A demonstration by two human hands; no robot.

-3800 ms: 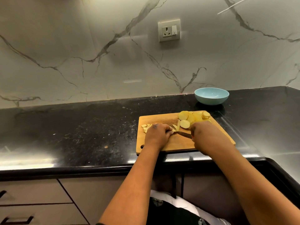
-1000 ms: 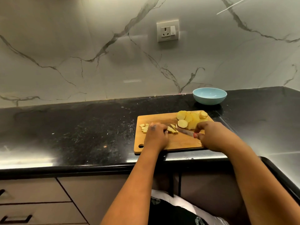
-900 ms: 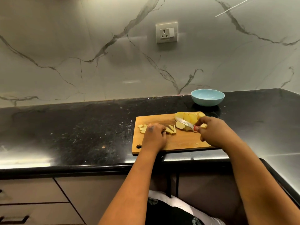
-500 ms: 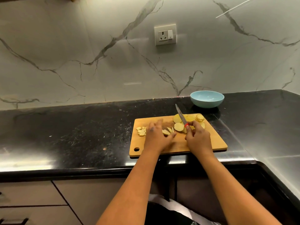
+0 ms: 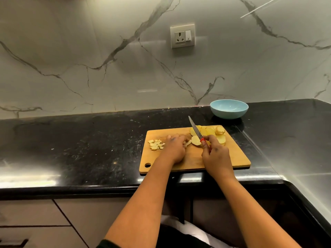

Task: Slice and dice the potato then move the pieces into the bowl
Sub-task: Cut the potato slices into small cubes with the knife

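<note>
Item: wooden cutting board [image 5: 232, 156] lying on the black tabletop [image 5: 71, 140], both hands working over it. Right hand [image 5: 215, 154] is gripping the red-handled knife [image 5: 196, 130], fingers curled round the handle; half a second ago the blade was pointing up and away in the same manner, whereas a second ago it was lying low across the strips, so the knife is now being carried clear of the cut. Left hand [image 5: 174, 149], just to the left of the right hand, is pressing down on potato strips [image 5: 188, 143] at its fingertips, fingers bent over them; whether they are pinching cannot be told. Diced potato pieces [image 5: 156, 144] are sitting in a small heap to the left of the left hand. Round potato slices [image 5: 209, 131] are lying beyond the right hand, one slice [image 5: 195, 140] just beside the knife handle. Light blue bowl [image 5: 229, 109] is standing farther beyond the right hand, off the board, with no potato showing in it. Judgement: dicing is partly done; the strips are being regathered for a crosswise cut, and most slices remain uncut.
</note>
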